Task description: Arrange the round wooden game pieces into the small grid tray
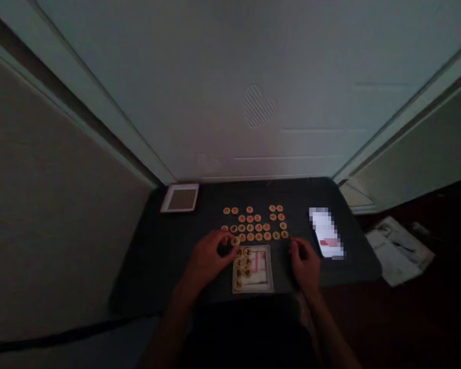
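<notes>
Several round wooden game discs [258, 227] with dark or red marks lie spread on a small dark table [169, 256]. A shallow white-rimmed box [258, 279] sits at the near edge with several discs laid along its left side. My left hand [211, 255] is at the box's upper left corner, fingers curled around a disc there. My right hand [305, 261] rests on the table just right of the box, fingers bent loosely, nothing seen in it.
A second white-rimmed tray or lid [181, 198] lies at the table's far left corner. A blurred white card or phone [326, 233] lies on the right side. Papers [397, 248] lie on the floor to the right. A pale wall stands behind.
</notes>
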`<state>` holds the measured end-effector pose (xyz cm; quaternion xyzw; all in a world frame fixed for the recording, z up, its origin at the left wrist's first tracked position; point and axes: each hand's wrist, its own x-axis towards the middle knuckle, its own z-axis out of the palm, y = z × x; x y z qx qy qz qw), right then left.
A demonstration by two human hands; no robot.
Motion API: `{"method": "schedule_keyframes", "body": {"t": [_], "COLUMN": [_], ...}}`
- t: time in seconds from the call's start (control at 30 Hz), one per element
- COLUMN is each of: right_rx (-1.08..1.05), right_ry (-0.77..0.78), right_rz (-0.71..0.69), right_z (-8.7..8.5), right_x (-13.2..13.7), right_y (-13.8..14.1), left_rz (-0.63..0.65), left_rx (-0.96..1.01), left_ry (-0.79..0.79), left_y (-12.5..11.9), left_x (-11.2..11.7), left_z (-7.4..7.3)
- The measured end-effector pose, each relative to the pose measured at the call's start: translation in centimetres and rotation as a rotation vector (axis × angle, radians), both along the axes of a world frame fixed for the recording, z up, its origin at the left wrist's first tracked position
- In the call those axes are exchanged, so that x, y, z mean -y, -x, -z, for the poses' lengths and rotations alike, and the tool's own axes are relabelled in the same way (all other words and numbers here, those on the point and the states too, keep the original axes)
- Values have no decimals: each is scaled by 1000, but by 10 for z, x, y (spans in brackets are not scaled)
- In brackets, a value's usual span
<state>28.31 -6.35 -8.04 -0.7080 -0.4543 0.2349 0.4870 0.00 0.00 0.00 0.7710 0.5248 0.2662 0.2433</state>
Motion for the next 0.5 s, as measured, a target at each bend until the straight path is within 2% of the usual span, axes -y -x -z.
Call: {"method": "schedule_keyframes", "body": {"t": [0.1, 0.23, 0.5], "right_rx": [-3, -45, -122], "right_ry": [-4, 6, 104], "right_rz": [-9, -95, -597], "right_z": [-3, -15, -56], "right_x": [3, 7, 14], "right_y": [3, 16, 54], "left_rz": [54, 129, 241], "left_rx": [84, 180, 297], "left_ry": [34, 58, 121], "left_y": [-8, -19, -36], "left_x": [8, 16, 27], "left_z": [-2, -2, -1]}}
